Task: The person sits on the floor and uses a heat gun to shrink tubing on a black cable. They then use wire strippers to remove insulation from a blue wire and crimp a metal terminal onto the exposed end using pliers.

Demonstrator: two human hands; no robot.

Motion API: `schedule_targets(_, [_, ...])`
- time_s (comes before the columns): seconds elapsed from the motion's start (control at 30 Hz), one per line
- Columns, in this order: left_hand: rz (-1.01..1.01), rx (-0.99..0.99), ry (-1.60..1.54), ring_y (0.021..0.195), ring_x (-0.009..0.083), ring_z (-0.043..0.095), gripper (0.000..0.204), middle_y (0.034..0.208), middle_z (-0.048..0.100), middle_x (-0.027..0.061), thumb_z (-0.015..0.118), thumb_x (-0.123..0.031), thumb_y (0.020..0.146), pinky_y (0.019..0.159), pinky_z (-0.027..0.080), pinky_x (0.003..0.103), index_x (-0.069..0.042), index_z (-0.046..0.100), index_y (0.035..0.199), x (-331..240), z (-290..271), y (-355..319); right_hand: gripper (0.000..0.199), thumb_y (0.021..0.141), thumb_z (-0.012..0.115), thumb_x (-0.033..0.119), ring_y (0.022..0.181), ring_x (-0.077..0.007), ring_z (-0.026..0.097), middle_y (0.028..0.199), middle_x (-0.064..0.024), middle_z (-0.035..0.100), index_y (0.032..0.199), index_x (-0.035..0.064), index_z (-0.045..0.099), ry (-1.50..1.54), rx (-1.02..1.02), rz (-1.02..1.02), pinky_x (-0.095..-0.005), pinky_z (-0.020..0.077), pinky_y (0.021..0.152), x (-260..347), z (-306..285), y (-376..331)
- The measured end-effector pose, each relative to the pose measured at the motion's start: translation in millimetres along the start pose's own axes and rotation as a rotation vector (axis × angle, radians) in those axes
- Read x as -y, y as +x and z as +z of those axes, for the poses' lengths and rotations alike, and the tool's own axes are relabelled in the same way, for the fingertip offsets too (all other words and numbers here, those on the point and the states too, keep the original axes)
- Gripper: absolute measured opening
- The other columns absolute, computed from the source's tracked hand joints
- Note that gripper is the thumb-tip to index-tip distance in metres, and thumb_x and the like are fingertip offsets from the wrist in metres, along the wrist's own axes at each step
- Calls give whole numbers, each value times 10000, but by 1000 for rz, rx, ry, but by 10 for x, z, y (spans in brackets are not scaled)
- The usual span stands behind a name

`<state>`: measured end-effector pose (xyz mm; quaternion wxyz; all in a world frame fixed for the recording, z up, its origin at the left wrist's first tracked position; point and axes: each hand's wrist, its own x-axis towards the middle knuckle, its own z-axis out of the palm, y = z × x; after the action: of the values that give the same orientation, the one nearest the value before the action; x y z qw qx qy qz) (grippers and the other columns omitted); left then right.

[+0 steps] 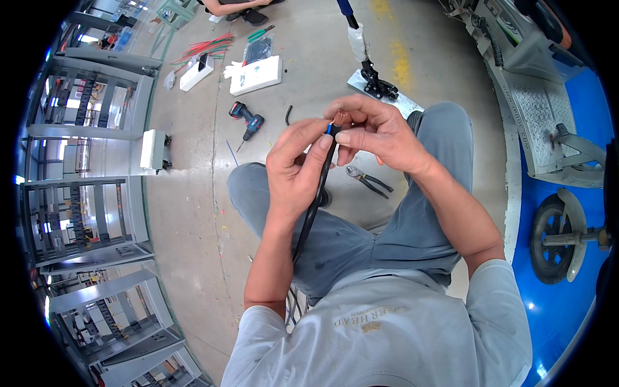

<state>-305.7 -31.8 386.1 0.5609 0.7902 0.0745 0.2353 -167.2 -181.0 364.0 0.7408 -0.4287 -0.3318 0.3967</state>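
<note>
A thick black cable [312, 213] rises from my lap, its stripped end upward between my hands. Bare copper strands [340, 118] fan out at the tip, beside a bit of blue insulation [331, 128]. My left hand [294, 161] is closed round the cable just below the end, thumb along its side. The fingers and thumb of my right hand [380, 133] pinch the end at the strands; their exact contact is partly hidden. Cable cutters [369, 182] with dark handles lie on the floor between my legs, below the right hand.
A cordless drill [247, 122] and a short black cable piece [288, 115] lie ahead on the floor. Farther off are a white box [256, 75], red wires [203, 48] and a long-handled black tool [377, 84]. Open cabinets [84, 216] line the left; a wheel [552, 238] stands right. Another person sits ahead.
</note>
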Motion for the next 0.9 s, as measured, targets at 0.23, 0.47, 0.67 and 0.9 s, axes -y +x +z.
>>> schedule_targets(0.23, [-248,16,-292,820,155,707,281,1009,715,103,634,-175,1056,644,582,272,38,705,1224,-85,84,-9,304,947,752,78,732,-76,587,905,-6,641,1243,40,693,-147,-15,-143,-240,501,640,-50,-77,16])
schedule_targets(0.47, [-321,141,-351,702,127,645,370,877,684,86,585,-324,1084,584,514,257,30,682,1128,-90,54,117,286,923,753,64,690,-51,536,811,23,599,1207,41,723,-188,-44,-126,-229,451,607,5,-46,10])
schedule_targets(0.67, [-630,253,-617,559,70,421,351,727,530,17,578,-364,1049,468,338,229,-24,610,1132,-103,27,251,283,909,760,56,689,-49,524,837,19,622,1191,39,740,-249,-44,-137,-229,440,610,-27,-118,18])
schedule_targets(0.9, [-684,297,-710,548,59,380,344,721,505,-1,611,-344,1023,456,289,238,-27,643,1154,69,29,321,275,910,777,33,800,-92,652,958,-33,700,1182,4,746,-212,-73,-109,-246,536,678,-52,-165,45])
